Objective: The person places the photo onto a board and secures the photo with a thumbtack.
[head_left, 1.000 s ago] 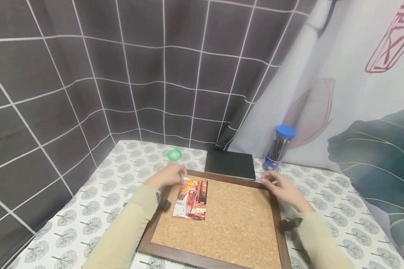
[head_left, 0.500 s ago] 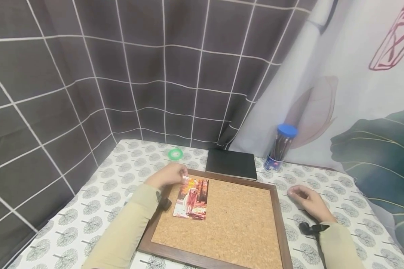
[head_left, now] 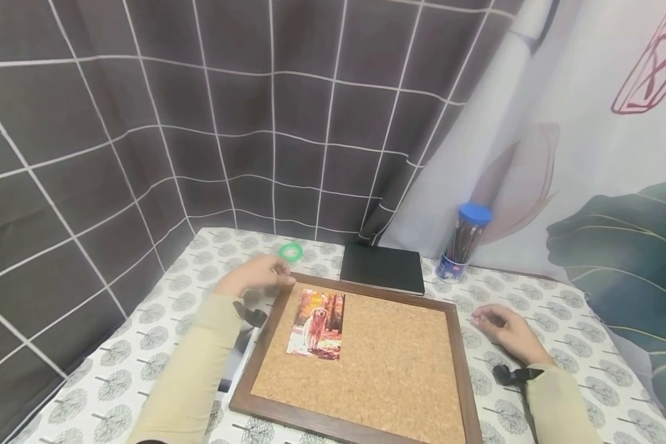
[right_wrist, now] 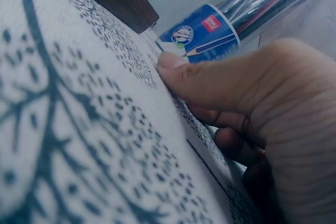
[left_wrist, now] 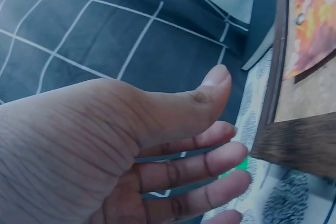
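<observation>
Dog photo (head_left: pixel 316 325) is set on the cork board (head_left: pixel 399 370), toward its far left corner. By that corner the left hand (head_left: pixel 258 275) is held with thumb and fingers loosely parted and nothing gripped; whether the frame is touched cannot be told. Beside the board's right edge, the right hand (head_left: pixel 502 330) is rested on the cloth (head_left: pixel 510 416), fingers slackly curled, with nothing seen held. Placing of the photo seems largely done; for the next move, its hold on the cork should probably be checked.
</observation>
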Motion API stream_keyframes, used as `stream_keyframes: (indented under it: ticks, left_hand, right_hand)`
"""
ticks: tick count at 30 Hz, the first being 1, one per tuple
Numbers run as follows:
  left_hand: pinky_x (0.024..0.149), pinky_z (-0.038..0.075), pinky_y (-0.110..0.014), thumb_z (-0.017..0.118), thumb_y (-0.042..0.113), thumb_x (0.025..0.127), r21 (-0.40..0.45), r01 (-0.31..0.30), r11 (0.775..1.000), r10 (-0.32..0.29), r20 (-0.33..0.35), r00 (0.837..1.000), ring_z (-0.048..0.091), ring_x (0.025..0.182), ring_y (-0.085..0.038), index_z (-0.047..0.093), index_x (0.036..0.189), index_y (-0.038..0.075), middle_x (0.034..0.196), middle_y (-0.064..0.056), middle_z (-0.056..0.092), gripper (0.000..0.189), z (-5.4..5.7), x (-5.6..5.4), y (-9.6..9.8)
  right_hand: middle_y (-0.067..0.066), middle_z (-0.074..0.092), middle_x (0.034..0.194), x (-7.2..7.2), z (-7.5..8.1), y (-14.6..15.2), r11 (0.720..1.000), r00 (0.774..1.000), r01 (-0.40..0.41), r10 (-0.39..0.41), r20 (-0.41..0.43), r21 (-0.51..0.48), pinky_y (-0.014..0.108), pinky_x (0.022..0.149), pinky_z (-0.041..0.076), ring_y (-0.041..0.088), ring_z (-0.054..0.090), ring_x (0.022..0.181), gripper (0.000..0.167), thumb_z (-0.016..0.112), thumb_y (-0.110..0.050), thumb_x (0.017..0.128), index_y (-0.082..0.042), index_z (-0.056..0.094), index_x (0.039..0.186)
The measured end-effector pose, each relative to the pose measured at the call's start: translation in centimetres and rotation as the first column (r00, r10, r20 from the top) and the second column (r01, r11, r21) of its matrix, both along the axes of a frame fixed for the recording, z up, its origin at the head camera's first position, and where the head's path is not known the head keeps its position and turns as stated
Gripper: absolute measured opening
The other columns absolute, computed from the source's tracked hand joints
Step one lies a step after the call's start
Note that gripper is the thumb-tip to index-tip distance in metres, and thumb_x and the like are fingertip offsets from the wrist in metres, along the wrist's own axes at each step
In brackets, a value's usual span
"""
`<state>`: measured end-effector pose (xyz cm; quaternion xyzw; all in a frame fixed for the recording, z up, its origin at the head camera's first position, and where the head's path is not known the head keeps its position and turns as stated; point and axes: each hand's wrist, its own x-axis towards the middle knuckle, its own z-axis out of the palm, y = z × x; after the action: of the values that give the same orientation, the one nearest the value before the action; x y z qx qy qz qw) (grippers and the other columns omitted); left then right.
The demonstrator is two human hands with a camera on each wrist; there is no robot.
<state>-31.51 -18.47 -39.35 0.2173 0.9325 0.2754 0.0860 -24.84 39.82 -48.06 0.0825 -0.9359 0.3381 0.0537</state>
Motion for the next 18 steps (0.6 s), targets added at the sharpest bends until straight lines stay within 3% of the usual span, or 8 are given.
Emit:
stream_keyframes:
  ticks: [3, 7, 12, 18]
  left_hand:
    - [0.093, 0.052, -0.048, 0.068, 0.036, 0.095, -0.023, 0.043, 0.999, -0.043, -0.001, 0.999, 0.066, 0.101, -0.027, 0.067, 0.117, 0.004, 0.109, -0.007, 0.071, 0.04, 0.4, -0.1, -0.5]
    - [0.088, 0.055, -0.046, 0.067, 0.034, 0.096, -0.073, 0.069, 0.995, -0.068, 0.02, 0.998, 0.067, 0.093, -0.023, 0.068, 0.117, 0.003, 0.105, -0.007, 0.071, 0.037, 0.8, 0.6, -2.2]
    - [0.087, 0.055, -0.049, 0.069, 0.031, 0.094, -0.156, 0.077, 0.985, -0.067, 0.066, 0.996, 0.067, 0.093, -0.026, 0.066, 0.117, 0.002, 0.106, -0.008, 0.07, 0.038, 1.0, 2.7, -5.3]
    - [0.088, 0.053, -0.055, 0.077, 0.021, 0.083, -0.195, 0.011, 0.981, 0.013, 0.123, 0.992, 0.067, 0.092, -0.031, 0.064, 0.118, 0.003, 0.116, -0.018, 0.067, 0.041, 0.6, 5.0, -7.3]
  right_hand:
    - [0.009, 0.068, 0.112, -0.2, 0.0, 0.1, 1.0, 1.0, 0.015, -0.015, -0.014, 0.008, 0.046, 0.088, 0.044, 0.019, 0.058, 0.101, 0.033, 0.068, -0.04, 0.096, -0.014, 0.068, 0.115]
    - [0.007, 0.069, 0.111, -0.4, 0.0, 0.1, 1.0, 1.0, 0.021, -0.021, -0.023, -0.003, 0.041, 0.086, 0.044, 0.015, 0.06, 0.098, 0.036, 0.068, -0.04, 0.096, -0.013, 0.068, 0.119]
    - [0.008, 0.069, 0.117, -0.4, -0.1, -0.1, 1.0, 0.999, -0.008, 0.008, -0.033, -0.008, 0.043, 0.088, 0.046, 0.015, 0.061, 0.101, 0.033, 0.067, -0.039, 0.097, -0.015, 0.069, 0.119]
    - [0.011, 0.069, 0.121, -0.3, 0.0, 0.2, 1.0, 1.0, -0.003, 0.003, -0.028, 0.004, 0.051, 0.091, 0.047, 0.024, 0.063, 0.107, 0.031, 0.065, -0.04, 0.098, -0.016, 0.071, 0.116]
